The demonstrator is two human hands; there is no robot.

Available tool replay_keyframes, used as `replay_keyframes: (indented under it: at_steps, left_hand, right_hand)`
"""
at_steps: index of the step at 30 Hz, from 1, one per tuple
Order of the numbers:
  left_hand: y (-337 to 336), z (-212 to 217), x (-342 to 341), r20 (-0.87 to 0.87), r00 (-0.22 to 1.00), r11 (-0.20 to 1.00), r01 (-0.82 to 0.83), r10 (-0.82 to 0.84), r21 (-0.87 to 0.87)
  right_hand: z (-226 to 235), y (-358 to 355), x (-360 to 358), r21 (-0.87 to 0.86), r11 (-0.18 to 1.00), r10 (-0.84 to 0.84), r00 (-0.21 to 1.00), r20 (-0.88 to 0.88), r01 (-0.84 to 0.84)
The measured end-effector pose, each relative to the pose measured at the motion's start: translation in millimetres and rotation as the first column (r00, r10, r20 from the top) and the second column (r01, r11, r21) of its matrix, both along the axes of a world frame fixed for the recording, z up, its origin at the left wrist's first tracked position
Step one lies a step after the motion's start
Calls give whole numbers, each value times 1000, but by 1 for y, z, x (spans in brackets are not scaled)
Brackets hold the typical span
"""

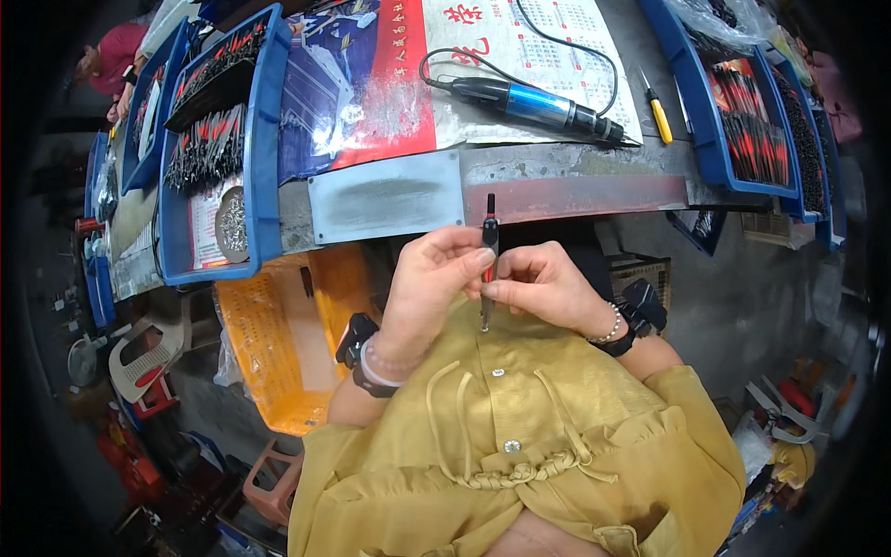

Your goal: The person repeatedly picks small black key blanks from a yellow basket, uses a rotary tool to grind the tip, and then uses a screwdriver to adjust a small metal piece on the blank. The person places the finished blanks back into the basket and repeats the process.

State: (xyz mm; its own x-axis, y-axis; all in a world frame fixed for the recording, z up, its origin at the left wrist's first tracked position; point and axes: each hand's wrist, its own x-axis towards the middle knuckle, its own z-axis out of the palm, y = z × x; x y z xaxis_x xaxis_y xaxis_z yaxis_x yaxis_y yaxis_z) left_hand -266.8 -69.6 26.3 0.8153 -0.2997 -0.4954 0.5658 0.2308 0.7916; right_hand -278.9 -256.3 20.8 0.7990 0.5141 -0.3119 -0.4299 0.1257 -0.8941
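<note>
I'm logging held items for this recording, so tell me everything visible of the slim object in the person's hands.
The slim object is long, narrow and straight, mostly black with red parts; its lower end looks grey and metallic. It runs nearly vertically in the picture, beyond the mustard top. The left hand and right hand both pinch it around the middle, the right slightly lower. Fingers partly cover it, so its exact kind is unclear.

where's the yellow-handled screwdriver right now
In the head view, the yellow-handled screwdriver lies at upper right, beyond the right hand, between the blue-and-black corded cylindrical tool and the blue plastic bin.
</note>
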Motion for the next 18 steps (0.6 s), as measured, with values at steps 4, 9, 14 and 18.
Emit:
replay_keyframes:
  at_steps: [4, 9, 14, 18]
  left_hand:
    - [2, -9, -12, 431, 893, 942, -21, -133, 335]
    - [14, -16, -17, 508, 826, 891, -16, -244, 454]
    - [18, -19, -13, 504, 822, 886, 1, -265, 464]
    - [21, -19, -6, 498, 815, 888, 45, -298, 458]
  right_hand:
    - [-8, 20, -3, -87, 994, -76, 996, -39, 73]
    - [-18, 30, -1, -44, 999, 12, 987, -162, -19]
    - [-17, 32, 2, -32, 999, -32, 971, -237, 25]
    - [-17, 32, 8, -50, 999, -5, 973, -231, -7]
